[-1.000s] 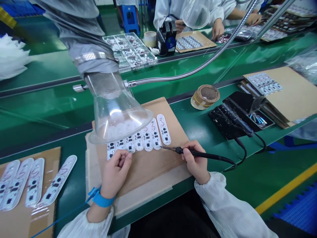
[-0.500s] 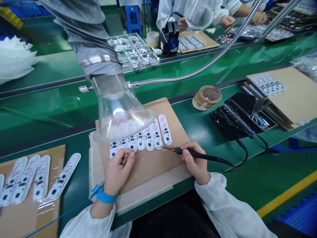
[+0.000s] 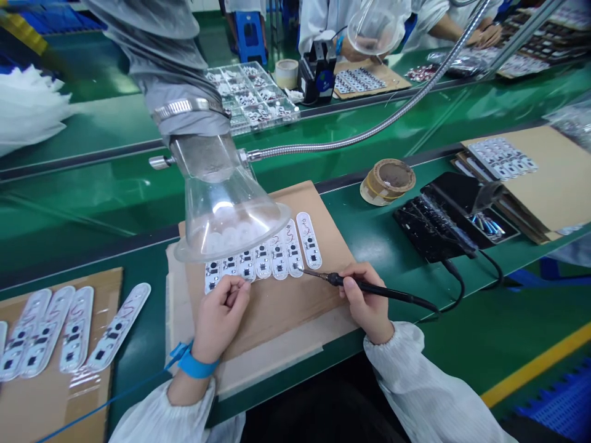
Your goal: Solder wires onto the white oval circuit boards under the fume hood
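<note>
My right hand (image 3: 367, 300) is closed around the handle of a soldering iron (image 3: 332, 279). The iron's tip points left and reaches the lower end of a white oblong circuit board (image 3: 292, 251); whether it touches I cannot tell. Several such boards stand side by side in a row on a cardboard sheet (image 3: 286, 314), and one board (image 3: 309, 240) lies slightly apart at the right end. My left hand (image 3: 224, 317), with a blue wrist strap, is closed in a pinch at the lower edge of the row. What its fingers hold, if anything, is hidden.
A clear fume hood (image 3: 231, 227) hangs over the row and hides part of it. On the right are a tape roll (image 3: 386, 183) and a black soldering stand (image 3: 429, 224). More boards (image 3: 76, 329) lie at left on cardboard. Co-workers sit across the bench.
The soldering iron's tip has moved slightly left and up, onto the lower end of a board. My left hand stays in place. Across the bench, co-workers' hands have shifted.
</note>
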Demonstrator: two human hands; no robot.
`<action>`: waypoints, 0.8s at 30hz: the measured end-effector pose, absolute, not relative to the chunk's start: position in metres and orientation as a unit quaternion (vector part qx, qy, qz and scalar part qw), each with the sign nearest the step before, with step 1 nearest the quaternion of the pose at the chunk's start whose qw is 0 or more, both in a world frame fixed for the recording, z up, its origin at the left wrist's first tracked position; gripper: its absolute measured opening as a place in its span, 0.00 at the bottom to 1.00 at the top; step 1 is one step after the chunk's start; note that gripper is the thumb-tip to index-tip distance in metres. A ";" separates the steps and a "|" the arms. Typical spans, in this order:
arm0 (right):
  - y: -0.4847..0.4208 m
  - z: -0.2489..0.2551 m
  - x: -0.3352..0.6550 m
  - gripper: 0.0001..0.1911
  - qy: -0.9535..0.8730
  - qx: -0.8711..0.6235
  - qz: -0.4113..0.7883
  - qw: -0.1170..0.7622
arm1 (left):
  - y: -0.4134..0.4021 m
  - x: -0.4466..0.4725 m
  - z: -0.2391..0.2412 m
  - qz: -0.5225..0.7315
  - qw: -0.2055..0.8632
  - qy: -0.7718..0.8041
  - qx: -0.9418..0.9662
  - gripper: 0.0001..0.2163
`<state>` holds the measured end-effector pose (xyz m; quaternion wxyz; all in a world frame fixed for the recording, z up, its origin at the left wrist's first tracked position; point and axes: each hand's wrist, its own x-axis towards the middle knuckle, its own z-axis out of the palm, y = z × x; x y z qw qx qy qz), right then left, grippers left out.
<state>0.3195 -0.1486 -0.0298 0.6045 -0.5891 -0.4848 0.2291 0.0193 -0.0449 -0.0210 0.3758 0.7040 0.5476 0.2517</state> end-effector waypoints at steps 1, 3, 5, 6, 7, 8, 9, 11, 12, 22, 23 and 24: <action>-0.149 -0.030 0.320 0.14 -0.487 -0.589 0.232 0.602 | -0.045 0.019 -0.021 0.251 0.376 0.549 0.703 0.12; -0.149 -0.030 0.320 0.13 -0.498 -0.585 0.247 0.591 | -0.045 0.020 -0.021 0.249 0.376 0.549 0.704 0.12; -0.149 -0.031 0.320 0.12 -0.507 -0.582 0.256 0.582 | -0.045 0.019 -0.020 0.245 0.376 0.548 0.706 0.12; -0.149 -0.031 0.320 0.12 -0.508 -0.582 0.255 0.581 | -0.045 0.019 -0.020 0.243 0.377 0.547 0.707 0.12; -0.149 -0.031 0.321 0.11 -0.508 -0.582 0.252 0.583 | -0.045 0.019 -0.020 0.243 0.377 0.547 0.707 0.12; -0.149 -0.031 0.321 0.11 -0.506 -0.583 0.247 0.587 | -0.045 0.019 -0.020 0.242 0.376 0.548 0.707 0.12; -0.150 -0.031 0.321 0.11 -0.503 -0.583 0.242 0.590 | -0.045 0.019 -0.020 0.243 0.376 0.549 0.706 0.12; -0.150 -0.032 0.321 0.11 -0.501 -0.582 0.242 0.593 | -0.045 0.018 -0.020 0.243 0.375 0.551 0.705 0.13; -0.150 -0.032 0.321 0.11 -0.504 -0.580 0.246 0.591 | -0.044 0.018 -0.020 0.243 0.375 0.552 0.704 0.12; -0.149 -0.030 0.322 0.11 -0.496 -0.577 0.251 0.598 | -0.044 0.019 -0.018 0.265 0.382 0.550 0.693 0.11; -0.149 -0.029 0.319 0.11 -0.492 -0.574 0.249 0.605 | -0.044 0.020 -0.017 0.274 0.379 0.555 0.688 0.11; -0.149 -0.028 0.316 0.11 -0.488 -0.571 0.248 0.612 | -0.044 0.021 -0.016 0.284 0.375 0.559 0.683 0.10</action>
